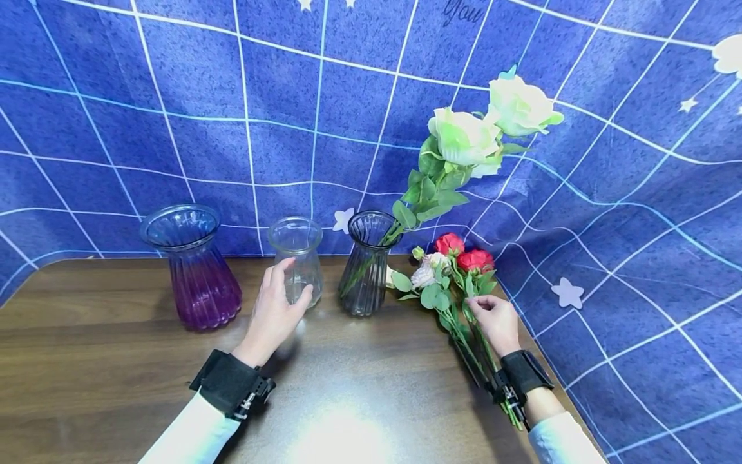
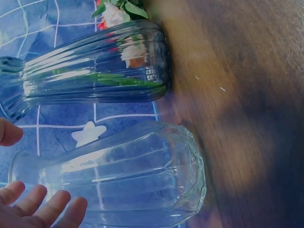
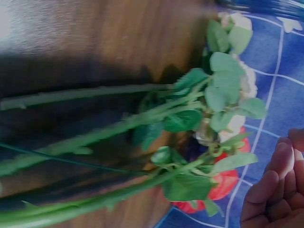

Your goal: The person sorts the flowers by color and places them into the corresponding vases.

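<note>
My left hand [image 1: 272,319] is spread beside a clear glass vase [image 2: 133,175], thumb and fingers apart around its near side. To the right of it stands a dark grey ribbed vase [image 1: 365,283]. Leaning in that vase are tall white-green artificial roses [image 1: 464,136], their stems visible through the glass. My right hand [image 1: 496,321] hovers over a bunch of artificial flowers lying on the table, its fingers loosely curled with nothing visible between them. The bunch has red roses [image 1: 475,260], pale pink flowers [image 1: 424,276] and long green stems [image 3: 104,130].
A blue-to-purple ribbed vase [image 1: 204,287] stands at the left on the brown wooden table [image 1: 98,361]. Behind and along the right side hangs a blue cloth [image 1: 278,84] with white grid lines and stars. Bright glare lies on the front of the table.
</note>
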{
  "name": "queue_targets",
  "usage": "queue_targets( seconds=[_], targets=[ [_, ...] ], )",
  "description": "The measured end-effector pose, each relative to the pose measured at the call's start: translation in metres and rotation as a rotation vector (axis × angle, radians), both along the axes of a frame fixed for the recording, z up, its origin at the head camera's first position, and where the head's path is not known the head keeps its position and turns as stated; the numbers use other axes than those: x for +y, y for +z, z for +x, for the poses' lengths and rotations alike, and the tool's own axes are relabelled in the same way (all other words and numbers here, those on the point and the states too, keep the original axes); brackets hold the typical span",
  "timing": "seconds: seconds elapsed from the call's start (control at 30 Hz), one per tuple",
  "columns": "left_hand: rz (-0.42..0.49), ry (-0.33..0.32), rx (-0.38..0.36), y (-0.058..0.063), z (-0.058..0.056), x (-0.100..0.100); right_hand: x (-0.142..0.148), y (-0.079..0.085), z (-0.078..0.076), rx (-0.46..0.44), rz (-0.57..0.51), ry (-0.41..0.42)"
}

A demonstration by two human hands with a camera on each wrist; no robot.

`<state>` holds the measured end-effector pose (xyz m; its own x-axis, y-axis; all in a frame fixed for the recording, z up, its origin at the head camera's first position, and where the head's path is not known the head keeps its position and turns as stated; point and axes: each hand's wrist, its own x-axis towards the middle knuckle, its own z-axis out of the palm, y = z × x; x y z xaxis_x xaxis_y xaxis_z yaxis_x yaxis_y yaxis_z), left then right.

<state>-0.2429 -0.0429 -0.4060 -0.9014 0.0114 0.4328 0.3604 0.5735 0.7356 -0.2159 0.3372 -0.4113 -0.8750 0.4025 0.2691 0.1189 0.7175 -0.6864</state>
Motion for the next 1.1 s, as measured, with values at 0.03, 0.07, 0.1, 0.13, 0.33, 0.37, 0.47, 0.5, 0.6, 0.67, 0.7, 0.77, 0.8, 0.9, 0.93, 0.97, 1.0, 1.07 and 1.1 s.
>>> queue_targets(
  seconds=[0.03, 0.07, 0.1, 0.13, 0.33, 0.37, 0.47, 0.5, 0.6, 0.67, 0.7, 0.77, 0.8, 0.9, 0.93, 0.97, 1.0, 1.07, 1.1],
  targets=[
    [0.001, 0.007, 0.005, 0.000, 0.000, -0.001, 0.000, -0.002, 0.000, -0.024, -0.003, 0.005],
    [0.003, 0.015, 0.014, 0.000, 0.000, -0.001, 0.001, -0.004, 0.000, -0.051, -0.011, 0.012],
    [0.005, 0.024, 0.021, -0.001, 0.000, -0.002, 0.002, -0.007, 0.000, -0.078, -0.019, 0.024],
    [0.003, 0.035, 0.021, -0.001, -0.001, -0.002, 0.002, -0.009, 0.000, -0.104, -0.023, 0.033],
    [-0.015, 0.086, -0.019, -0.003, -0.002, -0.005, 0.006, -0.021, 0.003, -0.234, 0.020, 0.099],
    [-0.017, 0.092, -0.025, -0.003, -0.002, -0.005, 0.007, -0.023, 0.004, -0.250, 0.036, 0.107],
    [-0.025, 0.118, -0.035, -0.005, -0.005, -0.005, 0.007, -0.028, 0.005, -0.278, 0.093, 0.120],
    [-0.032, 0.130, -0.042, -0.006, -0.006, -0.006, 0.007, -0.029, 0.005, -0.284, 0.111, 0.125],
    [-0.049, 0.166, -0.073, -0.008, -0.010, -0.007, 0.006, -0.032, 0.006, -0.302, 0.177, 0.138],
    [-0.055, 0.184, -0.101, -0.009, -0.014, -0.008, 0.006, -0.033, 0.007, -0.320, 0.212, 0.147],
    [-0.056, 0.188, -0.114, -0.010, -0.016, -0.008, 0.006, -0.033, 0.007, -0.329, 0.230, 0.153],
    [-0.054, 0.189, -0.135, -0.012, -0.020, -0.009, 0.005, -0.033, 0.007, -0.342, 0.251, 0.162],
    [-0.055, 0.187, -0.142, -0.013, -0.022, -0.010, 0.004, -0.033, 0.007, -0.343, 0.253, 0.166],
    [-0.060, 0.177, -0.156, -0.016, -0.027, -0.012, 0.003, -0.033, 0.007, -0.341, 0.254, 0.171],
    [-0.060, 0.173, -0.157, -0.017, -0.029, -0.013, 0.003, -0.034, 0.007, -0.340, 0.253, 0.169],
    [-0.061, 0.167, -0.159, -0.017, -0.030, -0.014, 0.002, -0.034, 0.006, -0.338, 0.250, 0.167],
    [-0.063, 0.159, -0.164, -0.018, -0.032, -0.014, 0.002, -0.035, 0.006, -0.336, 0.250, 0.163],
    [-0.070, 0.146, -0.173, -0.019, -0.034, -0.015, 0.002, -0.036, 0.005, -0.332, 0.248, 0.158],
    [-0.074, 0.139, -0.179, -0.020, -0.034, -0.015, 0.002, -0.037, 0.005, -0.331, 0.250, 0.159]
  ],
)
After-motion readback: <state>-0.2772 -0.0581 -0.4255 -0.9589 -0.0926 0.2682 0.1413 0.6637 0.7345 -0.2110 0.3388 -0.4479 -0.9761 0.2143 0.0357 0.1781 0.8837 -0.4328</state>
